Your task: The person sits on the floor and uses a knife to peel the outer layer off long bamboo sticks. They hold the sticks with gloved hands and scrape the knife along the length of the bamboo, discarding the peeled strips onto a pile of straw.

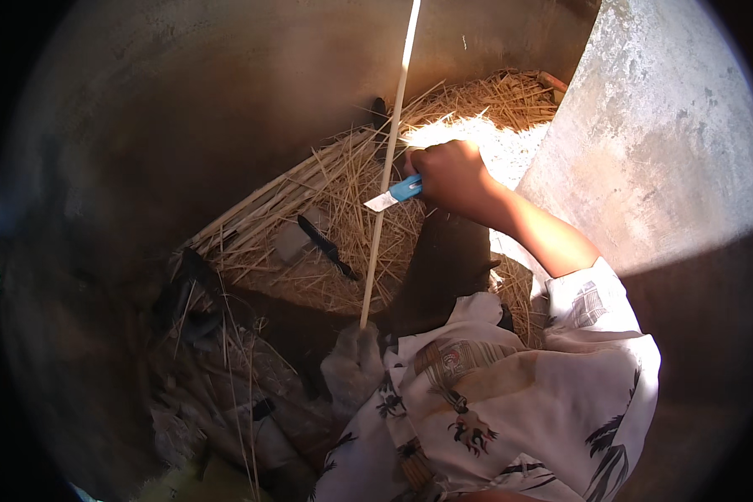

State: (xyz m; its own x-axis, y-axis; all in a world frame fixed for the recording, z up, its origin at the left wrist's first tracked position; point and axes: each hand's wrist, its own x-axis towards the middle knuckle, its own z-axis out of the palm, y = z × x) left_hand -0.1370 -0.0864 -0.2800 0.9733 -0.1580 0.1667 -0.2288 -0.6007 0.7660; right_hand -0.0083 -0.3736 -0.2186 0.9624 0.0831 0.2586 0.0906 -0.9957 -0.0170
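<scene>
My right hand (452,176) is closed round a blue utility knife (407,187). Its bare blade points left and lies across a long, thin, pale stick (388,163), which looks like split bamboo or cane. The stick stands nearly upright, running past the top of the view. A crumpled, whitish, cloth-like covering (351,368) surrounds its lower end. No skin of my left hand shows; whether that hand is inside this covering is hidden. Beyond the stick, a dark, narrow tool or strip (326,245) rests on the straw-like shavings, beside a greyish block (291,243).
Loose shavings (510,96) are heaped at the back, brightly sunlit near my hand. Several long pale strips (284,192) lie slantwise at the left. A grey wall or panel (644,159) rises at the right. Dark bags and crumpled plastic (226,385) sit at the lower left.
</scene>
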